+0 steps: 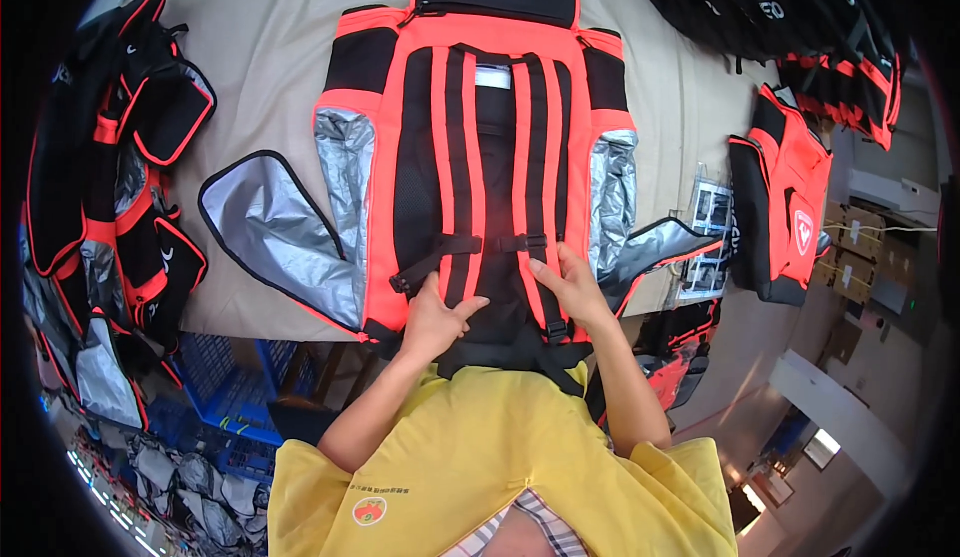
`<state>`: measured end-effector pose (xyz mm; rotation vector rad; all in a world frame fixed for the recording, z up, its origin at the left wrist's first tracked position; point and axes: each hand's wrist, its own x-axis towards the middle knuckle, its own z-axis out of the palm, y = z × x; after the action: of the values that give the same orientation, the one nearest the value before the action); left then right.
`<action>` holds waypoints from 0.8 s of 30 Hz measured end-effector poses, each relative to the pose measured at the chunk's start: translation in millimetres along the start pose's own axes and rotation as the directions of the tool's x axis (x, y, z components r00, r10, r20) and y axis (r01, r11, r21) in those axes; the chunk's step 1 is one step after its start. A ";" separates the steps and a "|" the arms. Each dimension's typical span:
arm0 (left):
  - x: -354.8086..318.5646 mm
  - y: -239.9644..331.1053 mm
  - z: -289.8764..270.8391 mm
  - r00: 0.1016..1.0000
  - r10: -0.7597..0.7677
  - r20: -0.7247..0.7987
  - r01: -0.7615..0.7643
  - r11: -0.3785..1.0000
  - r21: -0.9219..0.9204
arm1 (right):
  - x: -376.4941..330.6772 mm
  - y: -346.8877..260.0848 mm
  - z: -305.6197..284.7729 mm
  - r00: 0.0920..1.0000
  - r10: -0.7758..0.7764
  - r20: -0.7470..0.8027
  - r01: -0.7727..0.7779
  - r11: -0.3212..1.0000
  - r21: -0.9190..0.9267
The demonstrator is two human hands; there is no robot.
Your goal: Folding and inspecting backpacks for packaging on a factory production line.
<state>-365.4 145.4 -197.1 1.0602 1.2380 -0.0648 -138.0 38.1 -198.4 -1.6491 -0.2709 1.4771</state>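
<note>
Both hands, left hand (432, 319) and right hand (568, 285), lie flat, fingers open, holding nothing, pressing the orange-black backpack (480, 157) at lower centre.

A clear plastic packet (706, 235) with black-and-white printed sheets lies at the table's right edge.

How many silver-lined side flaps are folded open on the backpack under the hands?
2: the left flap spread wide on the table, the right flap beside the right hand. Others may be hidden underneath.

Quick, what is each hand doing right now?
Left hand: open, flat on the orange and black backpack, holding nothing.
Right hand: open, pressing the backpack, holding nothing.
</note>
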 end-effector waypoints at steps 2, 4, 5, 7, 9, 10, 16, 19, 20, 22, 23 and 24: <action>-1.7 1.1 0.1 1.000 0.020 0.013 -0.020 1.000 -0.022 | -2.2 -1.2 0.1 1.000 -0.007 0.001 0.007 1.000 0.007; -1.4 3.7 -3.4 0.999 0.044 0.020 -0.043 0.998 -0.043 | -2.5 -4.0 -0.5 1.000 -0.018 0.005 0.018 1.000 0.014; -1.8 6.1 -7.6 0.994 -0.001 0.113 0.014 0.993 -0.120 | -3.6 -6.5 -1.1 1.000 0.013 0.005 -0.013 1.000 -0.022; -6.0 19.0 -20.2 0.977 -0.038 0.210 0.079 0.979 -0.189 | -9.0 -18.0 0.4 0.999 0.044 0.002 -0.044 0.997 -0.058; -15.1 56.2 -42.5 0.897 0.055 0.438 0.188 0.851 -0.491 | -24.9 -48.8 6.2 0.993 -0.087 0.084 0.084 0.995 0.049; -18.2 75.3 -49.1 0.874 0.154 0.460 0.139 0.829 -0.541 | -32.7 -70.4 10.1 0.983 -0.134 0.123 0.125 0.989 0.079; 10.2 158.7 -36.4 0.814 0.252 0.524 0.004 0.899 -0.439 | -5.7 -124.9 39.8 0.874 -0.478 0.087 0.486 0.860 -0.157; 18.4 191.6 -38.2 0.822 0.385 0.421 -0.176 0.873 -0.454 | -9.9 -138.5 44.5 0.837 -0.529 -0.136 0.447 0.806 -0.387; 21.5 205.1 -41.3 0.833 0.381 0.400 -0.189 0.877 -0.442 | -27.6 -142.4 54.7 0.714 -0.643 -0.278 0.460 0.730 -0.506; 33.8 224.6 -45.6 0.856 0.391 0.338 -0.221 0.868 -0.445 | -60.4 -116.0 59.1 0.582 -0.794 -0.176 0.532 0.536 -0.655; 38.2 237.0 -43.4 0.861 0.398 0.316 -0.227 0.858 -0.461 | -74.9 -101.2 58.4 0.441 -0.896 -0.052 0.549 0.315 -0.774; 44.2 247.4 -43.4 0.867 0.404 0.291 -0.252 0.860 -0.444 | -91.8 -87.8 68.2 0.542 -0.838 0.060 0.560 0.306 -0.770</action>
<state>-240.8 332.5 -76.7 0.8436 0.6638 0.2355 -189.9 59.5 -65.6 -1.9272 -1.3622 0.2862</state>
